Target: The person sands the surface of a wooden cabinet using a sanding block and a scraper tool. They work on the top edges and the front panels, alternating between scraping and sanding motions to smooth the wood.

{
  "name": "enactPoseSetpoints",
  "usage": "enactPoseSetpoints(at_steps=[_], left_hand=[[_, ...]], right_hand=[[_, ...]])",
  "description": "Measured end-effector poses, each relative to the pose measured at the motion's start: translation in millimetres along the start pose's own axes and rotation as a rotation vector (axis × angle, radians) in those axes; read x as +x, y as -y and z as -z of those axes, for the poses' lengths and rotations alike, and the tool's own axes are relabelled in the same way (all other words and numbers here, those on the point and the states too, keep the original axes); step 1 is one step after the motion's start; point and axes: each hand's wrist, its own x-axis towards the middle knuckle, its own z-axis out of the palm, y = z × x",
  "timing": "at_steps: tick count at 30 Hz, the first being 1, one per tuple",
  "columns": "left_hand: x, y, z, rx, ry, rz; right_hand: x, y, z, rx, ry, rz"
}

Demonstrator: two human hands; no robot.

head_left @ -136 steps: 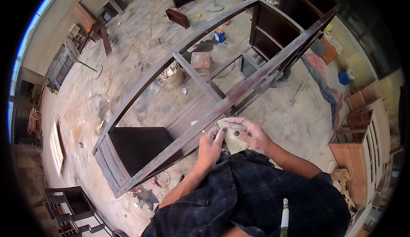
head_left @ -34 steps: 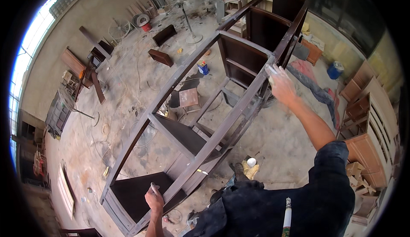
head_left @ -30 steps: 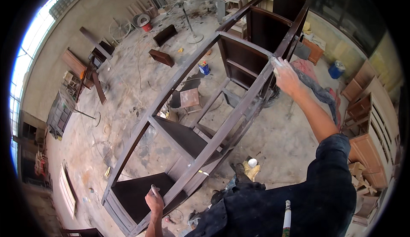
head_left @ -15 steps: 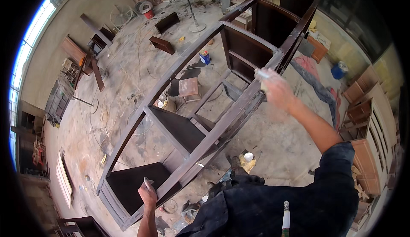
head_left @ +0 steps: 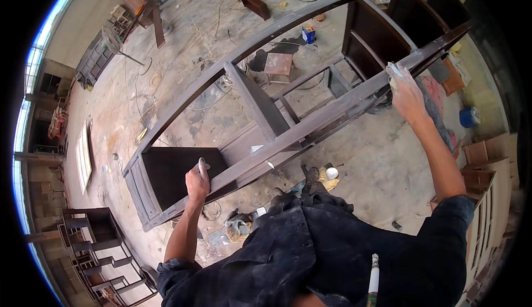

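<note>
A long dark wooden cabinet frame (head_left: 327, 105) with a curved far rail runs slantwise before me, from lower left to upper right. Its near rail looks dusty grey. Near the left end, my left hand (head_left: 198, 182) is closed on this rail with the thumb sticking up, beside a dark panel (head_left: 180, 168). Farther right, my right hand (head_left: 409, 95) presses a pale folded sheet (head_left: 395, 70), which looks like sandpaper, onto the top of the same rail. Its fingers are closed on the sheet, partly hiding it.
Beyond the frame stand a small wooden stool (head_left: 279, 66) and a blue can (head_left: 308, 34). Hoses trail over the stained floor. A white cup (head_left: 332, 172) and rags lie near my feet. Wooden furniture parts (head_left: 485, 182) stand at right, another dark frame (head_left: 97, 229) at lower left.
My view has turned, so the frame lies flatter across it. The right hand, blurred before, now shows sharply on the near rail. My left hand stays near the left end.
</note>
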Motion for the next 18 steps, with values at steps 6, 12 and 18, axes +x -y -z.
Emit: enactPoseSetpoints(at_steps=[6, 12, 18], left_hand=[[-3.7, -7.4, 2.7, 0.029, 0.027, 0.001], [-6.0, -1.9, 0.5, 0.024, 0.025, -0.054], [-2.8, -6.7, -4.8, 0.074, 0.028, -0.019]], right_hand=[[-45.1, 235.6, -37.6, 0.384, 0.067, 0.264], [-40.6, 243.9, -33.6, 0.345, 0.071, 0.072], [-58.6, 303.7, -38.7, 0.301, 0.112, 0.102]])
